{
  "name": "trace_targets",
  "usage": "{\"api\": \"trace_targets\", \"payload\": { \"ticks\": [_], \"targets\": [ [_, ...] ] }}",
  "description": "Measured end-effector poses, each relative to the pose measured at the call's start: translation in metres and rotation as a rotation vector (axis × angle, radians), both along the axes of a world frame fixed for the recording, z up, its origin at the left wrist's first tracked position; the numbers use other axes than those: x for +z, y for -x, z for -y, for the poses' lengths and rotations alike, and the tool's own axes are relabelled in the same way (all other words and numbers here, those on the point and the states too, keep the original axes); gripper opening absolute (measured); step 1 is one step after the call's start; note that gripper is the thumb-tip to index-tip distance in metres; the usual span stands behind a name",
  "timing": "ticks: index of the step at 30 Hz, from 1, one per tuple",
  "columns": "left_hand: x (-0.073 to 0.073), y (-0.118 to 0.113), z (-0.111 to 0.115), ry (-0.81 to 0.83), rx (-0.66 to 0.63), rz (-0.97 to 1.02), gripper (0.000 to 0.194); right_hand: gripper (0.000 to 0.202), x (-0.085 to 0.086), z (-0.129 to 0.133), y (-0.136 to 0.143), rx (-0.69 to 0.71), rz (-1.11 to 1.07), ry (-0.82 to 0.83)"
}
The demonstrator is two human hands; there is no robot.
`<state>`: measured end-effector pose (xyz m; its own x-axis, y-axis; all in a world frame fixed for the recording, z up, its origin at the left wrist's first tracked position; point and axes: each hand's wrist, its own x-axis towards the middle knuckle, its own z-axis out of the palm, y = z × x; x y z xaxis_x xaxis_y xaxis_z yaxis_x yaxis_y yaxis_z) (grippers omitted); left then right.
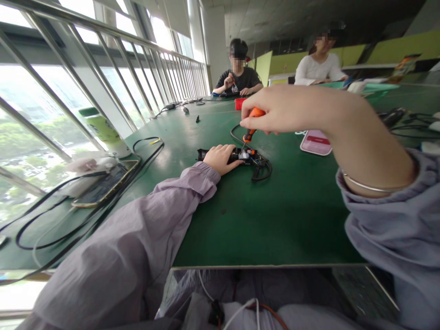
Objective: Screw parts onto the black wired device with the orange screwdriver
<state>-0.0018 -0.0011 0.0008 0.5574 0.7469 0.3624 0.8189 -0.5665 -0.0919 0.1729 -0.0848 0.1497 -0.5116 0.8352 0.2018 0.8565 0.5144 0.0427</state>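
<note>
My right hand grips an orange and black screwdriver from above, tilted with its shaft pointing down. Its tip meets, or comes very near, the opened end of a long black device lying on the green table; the exact contact is too small to tell. Fingers of my left hand wrap over the middle of this device and press it to the tabletop. Coloured wires and orange and white parts show at the opened end, and a black cable loops beside it.
Left of my arm lie a phone, black straps and a green-and-white cup by the railing. A pink phone sits beyond my right wrist. Two people work at the far side, near a red box and a green tray.
</note>
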Motion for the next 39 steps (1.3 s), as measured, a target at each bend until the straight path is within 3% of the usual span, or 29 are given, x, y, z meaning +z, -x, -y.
{"api": "trace_targets", "payload": {
  "ticks": [4, 11, 15, 21, 28, 36, 39],
  "targets": [
    [0.000, 0.000, 0.000, 0.000, 0.005, -0.004, 0.051, 0.030, -0.001, -0.003, -0.005, 0.054, -0.041, -0.035],
    [0.000, 0.000, 0.001, -0.004, 0.013, 0.000, 0.051, 0.028, 0.000, -0.003, -0.004, -0.013, -0.022, 0.080],
    [0.001, 0.000, 0.001, -0.002, 0.011, -0.006, 0.052, 0.024, 0.000, -0.004, -0.003, -0.035, -0.016, -0.015],
    [-0.001, 0.001, 0.000, 0.001, 0.006, 0.000, 0.050, 0.023, 0.001, -0.004, -0.011, 0.104, -0.038, -0.079],
    [-0.001, 0.001, 0.000, -0.008, 0.016, -0.007, 0.051, 0.029, 0.001, -0.003, -0.004, -0.020, 0.005, 0.007],
    [-0.002, 0.001, -0.002, -0.009, 0.001, -0.003, 0.052, 0.018, 0.001, -0.004, -0.011, 0.108, -0.031, -0.108],
    [-0.002, 0.001, -0.001, -0.008, 0.008, -0.005, 0.051, 0.019, 0.001, -0.003, -0.011, 0.077, -0.049, -0.046]
  ]
}}
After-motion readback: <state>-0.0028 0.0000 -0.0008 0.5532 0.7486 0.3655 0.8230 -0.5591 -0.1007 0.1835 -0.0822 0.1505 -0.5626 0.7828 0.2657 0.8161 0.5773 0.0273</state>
